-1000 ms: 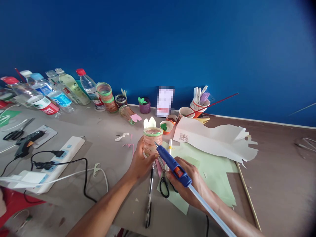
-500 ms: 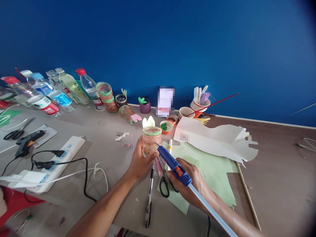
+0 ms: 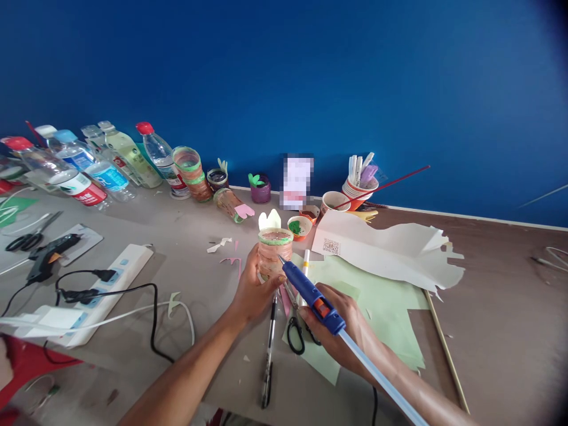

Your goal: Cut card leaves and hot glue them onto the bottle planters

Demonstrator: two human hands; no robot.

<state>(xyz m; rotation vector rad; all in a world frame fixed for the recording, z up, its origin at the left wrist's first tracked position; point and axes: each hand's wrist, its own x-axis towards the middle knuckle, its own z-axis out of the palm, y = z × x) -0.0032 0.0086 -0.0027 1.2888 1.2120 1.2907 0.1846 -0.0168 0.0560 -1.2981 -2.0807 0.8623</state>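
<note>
My left hand [image 3: 255, 285] is closed round a small jar-like cup [image 3: 274, 254], painted brownish pink with a green rim. Pale leaf-shaped paper pieces [image 3: 270, 219] stand up behind its rim. My right hand [image 3: 339, 319] grips a blue hot glue gun [image 3: 313, 293], a long clear glue stick [image 3: 381, 378] coming out of its back end. The gun's metal nozzle points at the cup's front and looks close to it; whether it touches I cannot tell. Below the gun lie black-handled scissors [image 3: 296, 336], and a black pen [image 3: 268, 367] is left of them.
Pale green paper [image 3: 386, 313] and a torn white sheet [image 3: 381, 239] lie to the right. Paint cups [image 3: 299, 227] and a cup of markers [image 3: 360, 183] stand behind. At left are a power strip [image 3: 110, 284] with cords, a black glue gun [image 3: 51, 257] and several bottles [image 3: 160, 154].
The cup in my left hand has shifted very slightly to the right. My right hand and the glue gun hold practically the same place.
</note>
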